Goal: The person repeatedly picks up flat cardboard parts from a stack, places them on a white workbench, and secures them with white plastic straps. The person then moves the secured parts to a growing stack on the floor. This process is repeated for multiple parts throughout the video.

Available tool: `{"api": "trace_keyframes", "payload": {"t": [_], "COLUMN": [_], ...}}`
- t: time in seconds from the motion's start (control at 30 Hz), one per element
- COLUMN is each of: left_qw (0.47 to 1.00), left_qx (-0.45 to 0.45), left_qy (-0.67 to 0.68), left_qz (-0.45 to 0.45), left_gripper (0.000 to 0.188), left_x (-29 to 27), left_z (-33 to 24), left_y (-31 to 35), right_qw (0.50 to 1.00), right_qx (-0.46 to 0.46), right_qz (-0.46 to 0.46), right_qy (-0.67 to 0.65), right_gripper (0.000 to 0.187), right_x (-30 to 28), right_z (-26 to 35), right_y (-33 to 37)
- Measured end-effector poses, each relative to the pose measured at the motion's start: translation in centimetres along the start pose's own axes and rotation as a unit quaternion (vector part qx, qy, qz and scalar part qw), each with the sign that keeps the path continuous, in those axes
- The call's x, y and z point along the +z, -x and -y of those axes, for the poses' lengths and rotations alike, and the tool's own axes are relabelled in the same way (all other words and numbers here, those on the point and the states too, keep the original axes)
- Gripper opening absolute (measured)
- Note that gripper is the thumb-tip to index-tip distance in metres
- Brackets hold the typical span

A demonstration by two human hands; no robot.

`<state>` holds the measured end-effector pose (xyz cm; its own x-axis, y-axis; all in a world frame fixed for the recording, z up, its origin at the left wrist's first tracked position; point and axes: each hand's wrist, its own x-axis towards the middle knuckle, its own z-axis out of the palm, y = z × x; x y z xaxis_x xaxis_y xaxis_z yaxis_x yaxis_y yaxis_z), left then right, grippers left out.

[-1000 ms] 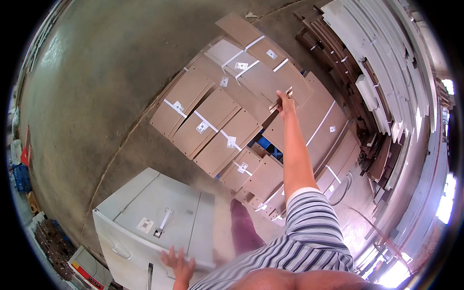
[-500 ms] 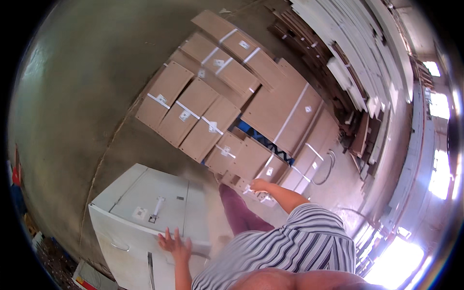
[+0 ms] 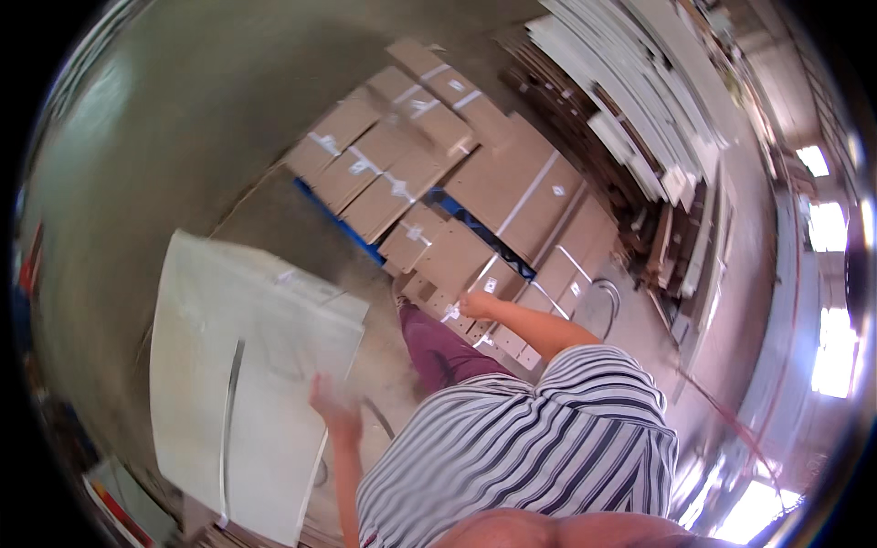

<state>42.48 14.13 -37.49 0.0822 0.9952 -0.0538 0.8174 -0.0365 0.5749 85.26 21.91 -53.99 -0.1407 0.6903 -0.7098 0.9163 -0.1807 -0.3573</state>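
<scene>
My right hand (image 3: 476, 306) is closed at the near edge of the stacked brown panels, its fingers curled beside a small white label (image 3: 451, 312). What it grips there, if anything, is too small to make out. The panels (image 3: 512, 196) lie in flat bundles with white straps and labels, on blue supports (image 3: 361, 239) partly showing beneath. My left hand (image 3: 337, 407) hovers at the right side of a white metal cabinet (image 3: 274, 411) with a long dark handle or slot. Motion smears its fingers, so touch cannot be told.
Long white and brown boards (image 3: 630, 100) are piled at the far right. A grey cable loop (image 3: 606, 306) lies beside the panels. My purple-clad leg (image 3: 438, 345) stands close to the stack. A red hose or cord (image 3: 731, 420) runs at the right.
The view has shifted, and the cabinet's front now shows more than its top. My left hand's spread fingers have become blurred. My right hand stays at the panel edge by the label.
</scene>
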Motion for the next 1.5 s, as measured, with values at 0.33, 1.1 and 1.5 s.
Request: {"api": "trace_keyframes", "payload": {"t": [0.33, 1.1, 1.5], "left_qw": [0.928, 0.510, 0.262], "left_qx": [-0.315, -0.594, -0.470], "left_qy": [0.048, 0.243, 0.340], "left_qz": [-0.192, -0.573, -0.771], "left_gripper": [0.075, 0.064, 0.056], "left_x": [-4.1, -6.8, -4.9], "left_z": [-1.5, 7.2, 14.9], "left_y": [43.3, 73.8, 94.9], "right_qw": [0.884, 0.546, 0.557], "right_qx": [-0.357, -0.592, -0.579], "right_qz": [0.123, 0.436, 0.437], "right_qy": [0.276, 0.401, 0.404], "right_gripper": [0.033, 0.036, 0.031], "right_x": [17.3, 52.8, 66.3], "right_z": [19.2, 68.0, 78.4], "right_y": [12.1, 32.3, 37.7]}}
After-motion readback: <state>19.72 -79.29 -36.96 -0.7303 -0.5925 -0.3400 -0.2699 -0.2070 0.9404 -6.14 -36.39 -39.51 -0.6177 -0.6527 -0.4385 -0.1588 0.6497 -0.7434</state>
